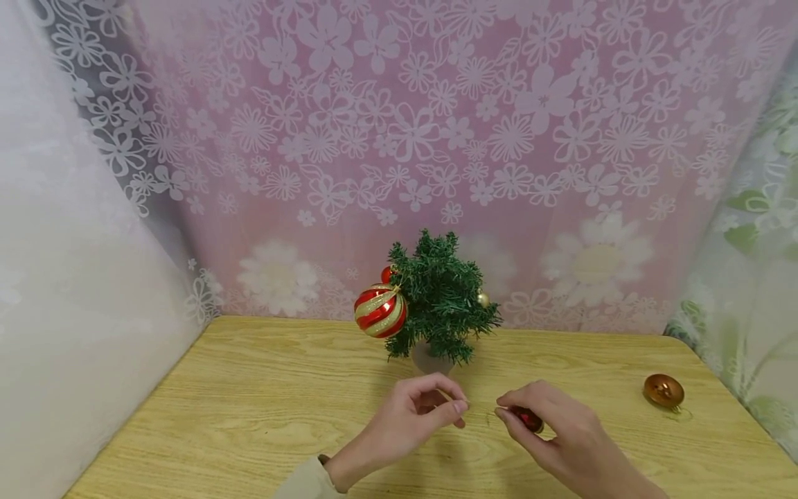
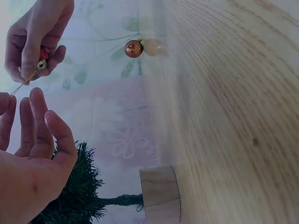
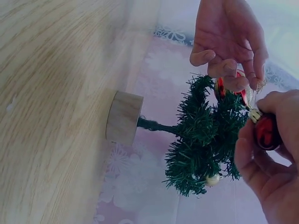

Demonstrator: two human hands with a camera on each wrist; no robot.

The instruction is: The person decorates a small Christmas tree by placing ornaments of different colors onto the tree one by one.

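Observation:
My right hand (image 1: pixel 564 430) holds a small shiny red bauble (image 3: pixel 267 133) with a gold cap. From that cap a thin gold string (image 2: pixel 17 88) runs across to my left hand (image 1: pixel 411 416), whose thumb and index finger pinch its end. The left hand's other fingers are loosely bent. Both hands are over the table in front of a small artificial Christmas tree (image 1: pixel 442 298). On the tree's left side hang a large red-and-gold striped bauble (image 1: pixel 380 312) and a small red bauble (image 1: pixel 386 275). A small gold bauble (image 1: pixel 483 299) hangs on its right.
A copper-coloured bauble (image 1: pixel 663 391) with a string loop lies at the right of the wooden table (image 1: pixel 262 402). The tree stands on a round wooden base (image 3: pixel 124 119). Behind it hangs a pink flowered curtain (image 1: pixel 436 138), with pale cloth at both sides.

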